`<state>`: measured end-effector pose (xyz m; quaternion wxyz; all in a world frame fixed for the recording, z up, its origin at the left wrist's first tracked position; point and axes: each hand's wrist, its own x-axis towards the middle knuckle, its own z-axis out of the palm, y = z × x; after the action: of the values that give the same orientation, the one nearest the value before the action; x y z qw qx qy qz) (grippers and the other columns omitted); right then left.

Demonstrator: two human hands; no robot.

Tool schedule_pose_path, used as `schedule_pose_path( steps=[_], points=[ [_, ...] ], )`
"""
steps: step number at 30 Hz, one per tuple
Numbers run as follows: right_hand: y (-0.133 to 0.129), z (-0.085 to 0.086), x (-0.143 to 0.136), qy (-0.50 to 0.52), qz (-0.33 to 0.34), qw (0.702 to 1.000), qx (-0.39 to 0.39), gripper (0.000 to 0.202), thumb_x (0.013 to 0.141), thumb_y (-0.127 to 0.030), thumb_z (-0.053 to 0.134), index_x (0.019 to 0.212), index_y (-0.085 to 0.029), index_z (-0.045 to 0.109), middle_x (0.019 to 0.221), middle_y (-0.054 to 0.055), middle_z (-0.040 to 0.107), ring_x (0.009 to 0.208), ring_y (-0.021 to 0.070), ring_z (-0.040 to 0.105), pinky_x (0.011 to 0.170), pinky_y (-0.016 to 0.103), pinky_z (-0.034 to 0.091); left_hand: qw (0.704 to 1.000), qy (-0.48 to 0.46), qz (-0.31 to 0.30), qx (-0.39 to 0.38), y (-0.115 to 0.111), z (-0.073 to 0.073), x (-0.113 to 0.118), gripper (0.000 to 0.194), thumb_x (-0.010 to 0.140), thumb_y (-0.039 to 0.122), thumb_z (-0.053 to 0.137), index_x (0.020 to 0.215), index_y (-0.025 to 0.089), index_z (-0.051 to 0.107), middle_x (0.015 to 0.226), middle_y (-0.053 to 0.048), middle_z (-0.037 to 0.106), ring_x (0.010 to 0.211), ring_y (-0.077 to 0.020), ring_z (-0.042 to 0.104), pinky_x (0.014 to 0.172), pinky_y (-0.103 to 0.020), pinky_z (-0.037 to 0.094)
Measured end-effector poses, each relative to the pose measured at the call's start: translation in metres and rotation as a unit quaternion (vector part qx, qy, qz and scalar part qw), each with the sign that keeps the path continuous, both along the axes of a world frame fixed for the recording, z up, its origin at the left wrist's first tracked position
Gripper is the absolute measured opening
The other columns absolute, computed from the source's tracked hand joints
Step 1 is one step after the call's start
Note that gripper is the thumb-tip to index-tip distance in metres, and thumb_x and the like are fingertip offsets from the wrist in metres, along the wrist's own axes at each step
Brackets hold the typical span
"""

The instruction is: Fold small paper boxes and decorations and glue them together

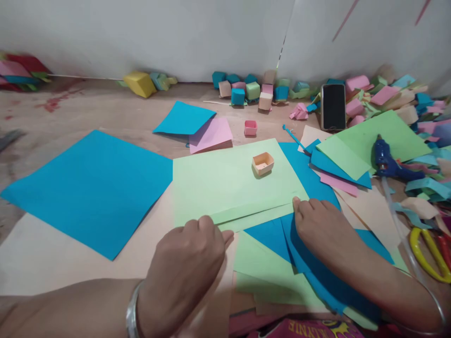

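I pinch pale-green rectangular paper sheet (pixel 218 183), left hand (pixel 186 256), right hand (pixel 324 227), grips narrow; near-edge fold underway, I judge; crease wants even pressure.

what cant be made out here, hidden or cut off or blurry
Left hand, head view: most fingertips hidden behind its own knuckles.
Dark object, head view: blurred, cut off by the left edge.
Magenta printed item, head view: cut off by the bottom edge, lettering incomplete.
Red handle, head view: cut off by the right edge.
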<state>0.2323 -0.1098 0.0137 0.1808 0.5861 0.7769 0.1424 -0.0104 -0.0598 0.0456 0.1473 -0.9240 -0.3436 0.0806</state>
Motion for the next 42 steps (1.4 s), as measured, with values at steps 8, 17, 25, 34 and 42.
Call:
schedule_pose_path(
  steps=[8,17,25,34,42],
  points=[
    [0.003,0.007,0.001,0.022,-0.005,1.0,-0.006,0.031,0.078,0.007,0.044,0.092,-0.009,0.066,0.074,0.011,0.062,0.063,0.0204,0.056,0.057,0.033,0.028,0.989,-0.07,-0.094,-0.086,0.029,-0.017,0.018,0.029,0.09,0.016,0.05,0.119,0.014,0.054,0.088,-0.007,0.057,0.073,-0.0211,0.052,0.057,-0.033,0.041],
    [-0.002,0.008,0.009,0.007,-0.015,0.999,-0.029,0.039,0.079,0.007,0.04,0.105,-0.008,0.066,0.076,0.011,0.064,0.064,0.0223,0.059,0.058,0.034,0.033,0.99,-0.056,-0.093,-0.091,0.031,-0.019,0.016,0.025,0.085,0.001,0.042,0.099,0.014,0.058,0.079,-0.005,0.054,0.066,-0.019,0.049,0.055,-0.031,0.039],
    [0.001,0.014,0.013,-0.003,-0.034,0.998,-0.048,0.032,0.075,0.009,0.042,0.077,-0.011,0.066,0.07,0.011,0.063,0.058,0.0205,0.057,0.054,0.032,0.03,0.989,-0.037,-0.083,-0.117,0.03,-0.02,0.018,0.024,0.083,0.0,0.045,0.099,0.014,0.058,0.08,-0.005,0.054,0.068,-0.0195,0.05,0.056,-0.032,0.041],
    [0.006,0.017,0.03,-0.003,-0.116,0.993,-0.037,0.024,0.075,0.003,0.047,0.069,-0.015,0.061,0.064,0.008,0.059,0.057,0.0213,0.056,0.052,0.031,0.024,0.989,-0.058,-0.089,-0.101,0.031,-0.021,0.015,0.024,0.084,0.002,0.045,0.099,0.015,0.058,0.078,-0.004,0.054,0.066,-0.019,0.049,0.055,-0.032,0.039],
    [0.019,0.009,0.03,0.105,-0.049,0.991,0.072,0.036,0.084,-0.003,0.044,0.117,-0.01,0.058,0.1,0.012,0.061,0.087,0.0224,0.053,0.064,0.03,0.032,0.979,-0.158,-0.115,-0.06,0.036,-0.024,0.011,0.036,0.087,-0.001,0.039,0.118,0.009,0.054,0.079,-0.006,0.057,0.068,-0.019,0.05,0.058,-0.032,0.039]
  ],
)
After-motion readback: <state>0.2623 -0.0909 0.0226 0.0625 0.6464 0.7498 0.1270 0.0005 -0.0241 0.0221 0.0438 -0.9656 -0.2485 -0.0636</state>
